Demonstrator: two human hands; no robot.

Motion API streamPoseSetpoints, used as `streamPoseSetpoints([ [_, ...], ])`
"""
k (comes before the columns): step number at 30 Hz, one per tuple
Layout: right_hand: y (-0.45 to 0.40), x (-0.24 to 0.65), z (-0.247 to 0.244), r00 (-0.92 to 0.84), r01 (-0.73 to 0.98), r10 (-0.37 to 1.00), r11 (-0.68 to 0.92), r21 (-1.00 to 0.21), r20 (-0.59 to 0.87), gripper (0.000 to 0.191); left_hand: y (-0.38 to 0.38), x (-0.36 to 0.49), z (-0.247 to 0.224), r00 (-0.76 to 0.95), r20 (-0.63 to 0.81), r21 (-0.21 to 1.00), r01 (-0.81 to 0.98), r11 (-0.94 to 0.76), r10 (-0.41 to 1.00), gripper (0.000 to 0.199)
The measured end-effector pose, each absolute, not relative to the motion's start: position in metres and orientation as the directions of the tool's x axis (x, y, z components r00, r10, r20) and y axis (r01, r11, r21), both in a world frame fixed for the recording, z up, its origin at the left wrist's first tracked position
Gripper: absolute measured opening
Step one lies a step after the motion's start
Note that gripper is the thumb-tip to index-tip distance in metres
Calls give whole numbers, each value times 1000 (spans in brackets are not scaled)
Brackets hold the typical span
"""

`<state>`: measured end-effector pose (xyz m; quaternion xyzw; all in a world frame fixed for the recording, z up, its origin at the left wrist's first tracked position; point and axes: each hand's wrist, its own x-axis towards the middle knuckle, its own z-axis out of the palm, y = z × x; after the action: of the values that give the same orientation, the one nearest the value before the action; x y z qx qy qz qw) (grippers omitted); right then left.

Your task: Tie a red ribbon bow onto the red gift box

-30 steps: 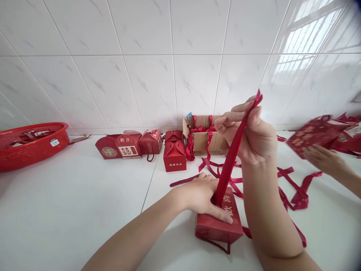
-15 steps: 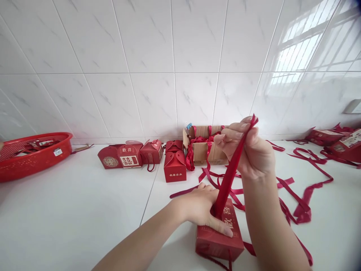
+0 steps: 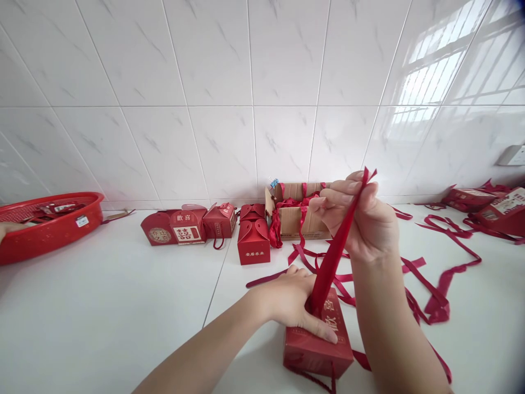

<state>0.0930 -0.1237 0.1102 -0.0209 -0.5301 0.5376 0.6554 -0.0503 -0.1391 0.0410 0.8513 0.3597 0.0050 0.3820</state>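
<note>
A red gift box [image 3: 314, 347] with gold characters lies on the white counter before me, a twisted cord at its near end. Across its top my left hand [image 3: 301, 303] is clamped, thumb on the near side and fingers over the far side. A red ribbon [image 3: 334, 257] rises from the box beside that thumb and slants up to the right. My right hand [image 3: 361, 213] pinches the ribbon's upper end between thumb and fingers, with two short tips sticking out above. The ribbon's lower end is partly hidden by my left hand.
Small red boxes [image 3: 253, 243] stand near the tiled wall, beside a cardboard carton [image 3: 315, 224] of ribbons. Loose ribbons [image 3: 441, 295] are strewn at right, with more red boxes [image 3: 467, 198] beyond. Another person's hand [image 3: 7, 227] is at the red plastic basket [image 3: 61, 232] on the left.
My hands, the ribbon and the box keep nearly the same pose; the view has shifted slightly. More of the other person's hand shows at the basket.
</note>
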Motion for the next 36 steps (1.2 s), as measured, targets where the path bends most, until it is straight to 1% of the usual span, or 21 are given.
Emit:
streamPoseSetpoints([
  [5, -123, 93, 109, -136, -676, 731, 424, -602, 668, 15, -139, -51, 42, 747, -256, 648, 604, -465, 614, 56],
  [10, -123, 95, 109, -142, -674, 719, 433, -599, 680, 13, -137, -51, 39, 731, -298, 649, 626, -432, 613, 58],
  [17, -124, 96, 110, -141, -649, 731, 442, -620, 668, 10, -136, -52, 40, 735, -298, 649, 624, -434, 609, 58],
  [21, -125, 96, 110, -134, -662, 742, 426, -617, 656, 15, -137, -52, 40, 739, -290, 650, 619, -442, 609, 56],
  [26, -125, 96, 109, -126, -670, 736, 432, -604, 665, 13, -137, -52, 39, 739, -292, 635, 625, -455, 608, 57],
  [30, -125, 99, 107, -113, -651, 718, 469, -597, 687, 10, -136, -57, 44, 727, -294, 611, 642, -463, 620, 60],
  [33, -125, 102, 107, -82, -616, 733, 495, -613, 675, 9, -134, -62, 50, 689, -315, 586, 682, -437, 653, 62],
  [36, -123, 103, 107, -50, -574, 778, 491, -655, 627, 11, -132, -63, 52, 681, -311, 584, 687, -432, 662, 62],
])
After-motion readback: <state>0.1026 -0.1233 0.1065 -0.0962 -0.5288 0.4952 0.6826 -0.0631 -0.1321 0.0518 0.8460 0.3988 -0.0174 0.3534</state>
